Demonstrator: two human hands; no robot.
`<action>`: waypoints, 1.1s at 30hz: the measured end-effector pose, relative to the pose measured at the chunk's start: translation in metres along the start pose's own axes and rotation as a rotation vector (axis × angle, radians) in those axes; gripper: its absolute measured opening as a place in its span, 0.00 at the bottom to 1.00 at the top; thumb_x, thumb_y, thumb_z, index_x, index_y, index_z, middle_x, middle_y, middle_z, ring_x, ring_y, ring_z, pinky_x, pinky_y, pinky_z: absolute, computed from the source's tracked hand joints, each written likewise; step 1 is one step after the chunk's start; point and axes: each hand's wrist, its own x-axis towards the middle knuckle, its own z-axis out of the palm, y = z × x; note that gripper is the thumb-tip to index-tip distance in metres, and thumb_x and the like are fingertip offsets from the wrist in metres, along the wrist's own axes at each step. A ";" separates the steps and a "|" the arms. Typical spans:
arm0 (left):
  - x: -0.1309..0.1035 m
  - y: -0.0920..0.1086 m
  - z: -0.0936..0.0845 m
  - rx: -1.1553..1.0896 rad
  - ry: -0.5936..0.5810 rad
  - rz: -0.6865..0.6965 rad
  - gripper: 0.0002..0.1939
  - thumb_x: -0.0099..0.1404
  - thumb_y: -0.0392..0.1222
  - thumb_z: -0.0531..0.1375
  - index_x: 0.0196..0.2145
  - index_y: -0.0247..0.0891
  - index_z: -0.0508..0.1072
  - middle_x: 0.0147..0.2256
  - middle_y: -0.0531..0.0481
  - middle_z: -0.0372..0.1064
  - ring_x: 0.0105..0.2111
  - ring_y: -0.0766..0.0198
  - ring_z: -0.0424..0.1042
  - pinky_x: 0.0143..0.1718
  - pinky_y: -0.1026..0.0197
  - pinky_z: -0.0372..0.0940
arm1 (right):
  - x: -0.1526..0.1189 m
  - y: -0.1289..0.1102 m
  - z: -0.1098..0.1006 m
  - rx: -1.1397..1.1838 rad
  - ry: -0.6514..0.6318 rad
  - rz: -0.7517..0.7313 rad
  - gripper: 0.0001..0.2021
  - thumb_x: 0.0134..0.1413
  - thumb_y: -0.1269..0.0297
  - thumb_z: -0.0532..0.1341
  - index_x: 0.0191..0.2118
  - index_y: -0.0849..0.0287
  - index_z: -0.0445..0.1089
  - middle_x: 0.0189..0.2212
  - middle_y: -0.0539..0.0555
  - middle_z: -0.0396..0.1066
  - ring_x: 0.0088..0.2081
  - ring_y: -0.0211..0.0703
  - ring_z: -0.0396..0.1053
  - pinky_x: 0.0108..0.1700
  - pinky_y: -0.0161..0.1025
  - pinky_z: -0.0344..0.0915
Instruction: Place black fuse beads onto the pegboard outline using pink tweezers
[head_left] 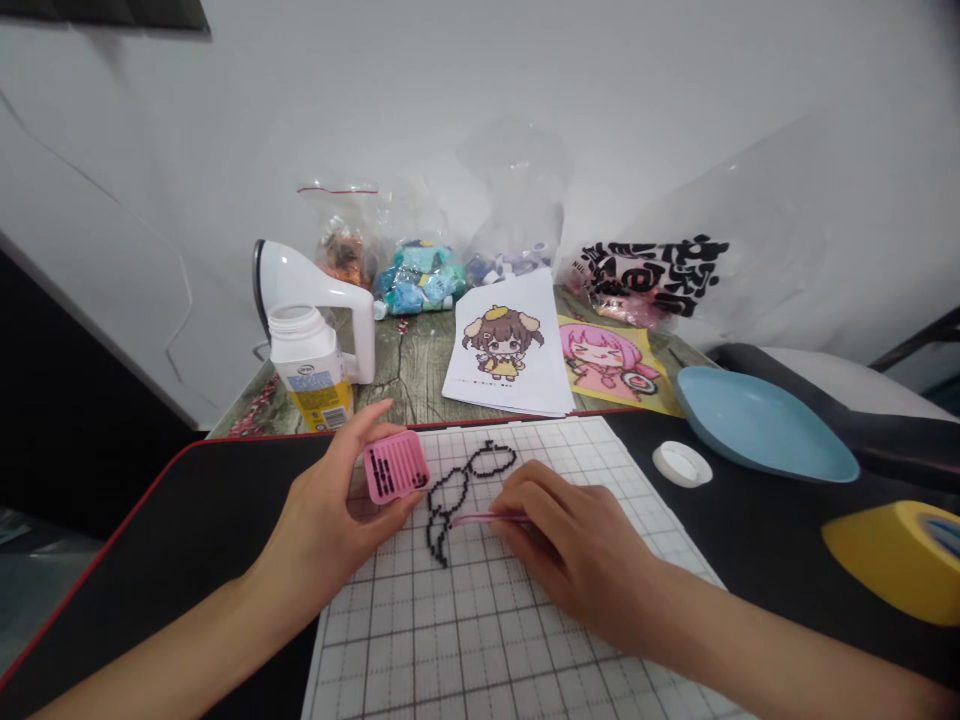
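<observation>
My left hand point(330, 510) grips a small pink ridged tray point(397, 467) between thumb and fingers, tilted over the board's upper left. Black beads lie in some of its grooves. My right hand point(559, 535) pinches pink tweezers point(487, 518), their tips pointing left at the bead outline. That outline of black beads point(448, 490) forms curved loops on a white gridded pegboard point(420, 640). Whether the tweezer tips hold a bead is too small to tell.
Behind the board are a white bottle point(304, 350), a white handheld appliance point(311, 285), a printed character sheet point(501, 350) and a pink-haired picture point(615, 365). At right: white lid point(682, 464), blue dish point(765, 425), yellow tape roll point(892, 560). Bagged beads point(420, 278) stand by the wall.
</observation>
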 end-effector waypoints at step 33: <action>0.000 -0.002 -0.001 0.013 0.000 0.003 0.34 0.59 0.47 0.64 0.61 0.47 0.57 0.49 0.47 0.74 0.48 0.53 0.76 0.48 0.51 0.72 | 0.002 0.002 0.000 0.022 -0.014 0.021 0.10 0.68 0.66 0.49 0.36 0.59 0.64 0.31 0.52 0.70 0.29 0.37 0.69 0.26 0.34 0.63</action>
